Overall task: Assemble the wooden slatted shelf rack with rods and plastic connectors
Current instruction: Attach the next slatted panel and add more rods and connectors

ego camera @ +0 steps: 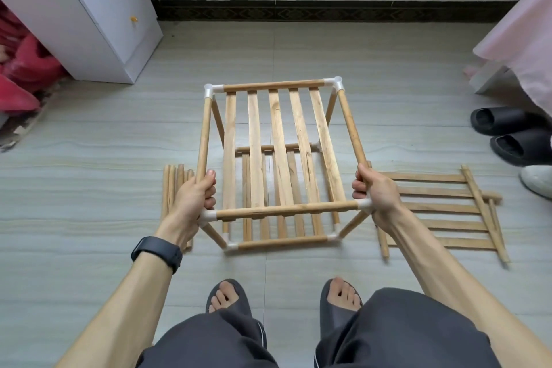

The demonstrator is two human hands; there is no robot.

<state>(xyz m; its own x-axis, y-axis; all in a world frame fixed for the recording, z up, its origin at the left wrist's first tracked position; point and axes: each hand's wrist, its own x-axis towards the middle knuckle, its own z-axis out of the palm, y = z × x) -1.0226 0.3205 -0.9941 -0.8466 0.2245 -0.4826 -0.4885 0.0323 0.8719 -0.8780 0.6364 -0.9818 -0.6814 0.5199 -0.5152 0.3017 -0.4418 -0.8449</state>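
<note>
Head view: left hand (195, 199) and right hand (375, 194) each grip side rods (204, 131) of the rack (280, 116). Spare panel (433, 207) lies centre-right, nearer the right hand.

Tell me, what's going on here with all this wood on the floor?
A person is building a wooden rack. The left hand and right hand grip the side rods of its upper slatted shelf, near the front corners. Two tiers are joined by white plastic connectors. Spare rods lie on the floor at left, another slatted panel at right.
</note>
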